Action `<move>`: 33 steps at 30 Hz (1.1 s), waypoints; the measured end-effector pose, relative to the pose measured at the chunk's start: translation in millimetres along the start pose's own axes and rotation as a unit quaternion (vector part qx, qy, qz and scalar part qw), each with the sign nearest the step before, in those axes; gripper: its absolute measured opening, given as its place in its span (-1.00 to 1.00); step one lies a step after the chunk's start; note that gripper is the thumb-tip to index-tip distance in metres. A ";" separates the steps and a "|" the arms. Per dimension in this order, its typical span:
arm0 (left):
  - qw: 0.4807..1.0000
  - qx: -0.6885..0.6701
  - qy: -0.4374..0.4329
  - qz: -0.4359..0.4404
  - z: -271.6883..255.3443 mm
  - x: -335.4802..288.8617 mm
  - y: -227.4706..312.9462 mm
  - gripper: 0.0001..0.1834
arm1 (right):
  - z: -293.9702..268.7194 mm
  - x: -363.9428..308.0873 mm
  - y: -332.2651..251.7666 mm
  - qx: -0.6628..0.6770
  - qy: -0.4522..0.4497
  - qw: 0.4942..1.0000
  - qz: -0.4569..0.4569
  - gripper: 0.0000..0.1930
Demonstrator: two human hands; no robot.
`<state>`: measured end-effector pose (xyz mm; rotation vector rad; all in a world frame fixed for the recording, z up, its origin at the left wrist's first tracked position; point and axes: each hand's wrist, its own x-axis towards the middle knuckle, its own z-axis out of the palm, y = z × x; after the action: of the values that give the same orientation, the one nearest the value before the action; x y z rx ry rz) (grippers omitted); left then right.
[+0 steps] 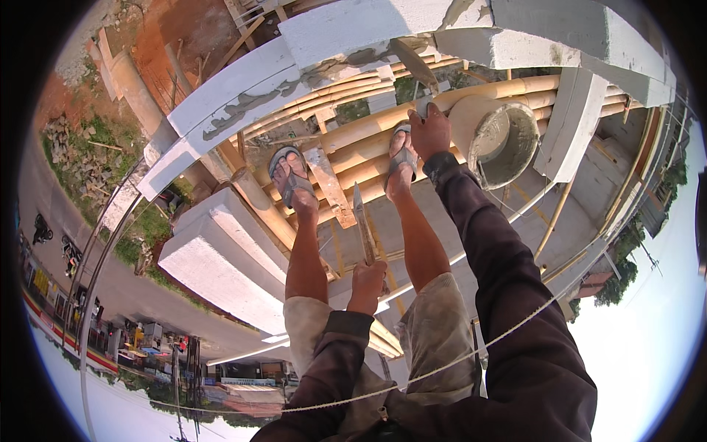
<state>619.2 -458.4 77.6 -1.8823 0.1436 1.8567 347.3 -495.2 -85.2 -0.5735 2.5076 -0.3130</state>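
My right hand point(431, 132) is closed beside the block wall, holding what looks like a trowel point(414, 65). The flat, mortar-coloured blade tapers toward my fingers, and its far end meets the wall's inner edge. Lower down, between my shins, my left hand point(367, 286) is wrapped round the handle of a long narrow tool point(361, 217) whose pointed grey end is directed away from me. To the right of my right hand, a mortar bucket point(524, 158) with a crusted rim holds some wet grey mix. White blocks point(346, 33) curve across the far side, with grey mortar smeared along them.
My sandalled feet stand on bamboo poles point(361, 158) with gaps between them. A short plank point(329, 184) lies between my feet. White block pieces stand at left point(228, 258) and right point(574, 125). A thin rope point(471, 353) crosses in front of me; a road lies far below left.
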 end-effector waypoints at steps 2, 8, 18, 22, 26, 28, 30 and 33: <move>1.000 -0.008 -0.013 -0.001 -0.2 -0.2 0.7 -0.85 | -2.3 0.4 2.6 0.032 0.013 0.997 0.070 -0.61; 1.000 -0.005 -0.007 0.004 -1.5 2.3 -0.8 -0.85 | 16.7 13.7 -7.9 0.173 -0.004 0.965 0.199 -0.51; 0.999 -0.037 -0.010 0.025 -2.4 1.1 -0.1 -0.75 | 33.3 -28.4 -56.1 0.022 -0.024 0.998 0.048 -0.60; 0.999 -0.045 -0.012 0.021 -1.1 1.5 -2.1 -0.77 | 16.3 -16.7 -57.3 -0.106 -0.083 0.989 -0.067 -0.71; 0.999 -0.041 -0.010 -0.001 1.3 1.9 -2.8 -0.76 | 27.0 -1.2 -67.5 -0.124 -0.085 0.955 -0.255 -0.74; 1.000 -0.028 -0.008 0.002 2.6 1.6 -2.3 -0.75 | 41.9 1.1 -81.6 -0.066 -0.113 0.950 -0.283 -0.74; 0.999 -0.039 -0.016 0.013 3.4 0.6 -1.4 -0.74 | 57.2 3.0 -100.0 -0.089 -0.112 0.913 -0.381 -0.74; 0.998 -0.051 -0.026 0.022 3.1 -2.0 0.5 -0.73 | 79.9 -6.5 -130.3 -0.048 -0.115 0.878 -0.462 -0.70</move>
<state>616.0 -458.1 79.6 -1.9113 0.0733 1.9740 440.2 -615.2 -104.9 -1.7237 1.8597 -0.4237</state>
